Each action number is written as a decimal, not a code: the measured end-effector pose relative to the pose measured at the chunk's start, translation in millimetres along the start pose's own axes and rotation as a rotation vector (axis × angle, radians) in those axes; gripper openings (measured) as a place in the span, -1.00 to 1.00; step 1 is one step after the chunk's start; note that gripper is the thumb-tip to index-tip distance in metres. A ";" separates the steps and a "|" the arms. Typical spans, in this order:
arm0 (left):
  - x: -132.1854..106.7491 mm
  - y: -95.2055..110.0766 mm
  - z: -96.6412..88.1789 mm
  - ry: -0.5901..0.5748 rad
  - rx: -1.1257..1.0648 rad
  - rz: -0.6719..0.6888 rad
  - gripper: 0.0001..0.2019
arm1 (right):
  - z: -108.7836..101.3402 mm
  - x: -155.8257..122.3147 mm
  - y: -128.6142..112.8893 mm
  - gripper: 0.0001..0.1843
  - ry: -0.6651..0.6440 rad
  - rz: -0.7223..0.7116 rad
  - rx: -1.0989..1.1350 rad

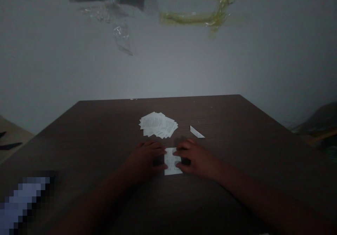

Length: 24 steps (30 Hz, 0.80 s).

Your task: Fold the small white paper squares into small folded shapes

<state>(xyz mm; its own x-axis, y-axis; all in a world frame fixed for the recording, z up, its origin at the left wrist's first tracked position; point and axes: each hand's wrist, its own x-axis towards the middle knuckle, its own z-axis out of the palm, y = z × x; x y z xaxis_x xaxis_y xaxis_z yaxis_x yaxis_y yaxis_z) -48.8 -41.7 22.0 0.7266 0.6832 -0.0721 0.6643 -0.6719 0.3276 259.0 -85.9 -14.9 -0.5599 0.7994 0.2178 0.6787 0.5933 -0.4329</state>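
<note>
A small printed piece of paper lies on the dark wooden table between my hands. The fingertips and thumb of my left hand hold its left edge, with a gap between thumb and fingers. On the other side, my right hand has its thumb and fingers bent onto the paper's right part, holding it against the table. Just beyond my hands sits a loose, fanned pile of printed paper pieces. A narrow folded paper strip lies apart from the pile, beyond my right hand.
The table meets a pale wall at its far edge. Clear and yellowish tape sticks to the wall above. A blurred-out, pixelated bright object is at the lower left. Dark objects stand beyond the table's right side.
</note>
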 end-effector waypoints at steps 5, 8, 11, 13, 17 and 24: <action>-2.3 -25.1 1.4 0.043 -0.123 0.073 -0.56 | 0.0 -1.8 -0.7 -0.61 0.004 -0.055 -0.052; 0.0 -37.4 0.1 0.096 -0.201 0.115 -0.67 | 0.5 -1.8 -0.5 -0.62 0.006 -0.061 -0.062; 2.6 -36.3 1.8 0.170 -0.207 0.130 -0.68 | 1.7 -1.1 0.1 -0.63 0.013 -0.061 -0.050; 3.2 -28.7 7.0 0.192 -0.184 0.127 -0.69 | 2.5 -0.6 0.1 -0.63 0.012 -0.060 -0.042; 4.0 -8.8 22.8 0.162 -0.126 0.110 -0.61 | 1.7 0.0 -1.7 -0.63 -0.008 -0.045 -0.025; 6.9 10.0 23.6 0.075 -0.035 0.061 -0.61 | -4.8 4.2 2.5 -0.72 -0.017 -0.006 0.062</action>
<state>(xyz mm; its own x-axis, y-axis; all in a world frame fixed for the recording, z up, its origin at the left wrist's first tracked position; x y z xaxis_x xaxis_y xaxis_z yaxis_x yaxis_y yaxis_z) -33.0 -50.5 2.6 0.7492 0.6620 0.0193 0.6118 -0.7031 0.3624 260.7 -80.6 -10.9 -0.5722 0.7937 0.2063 0.6447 0.5909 -0.4851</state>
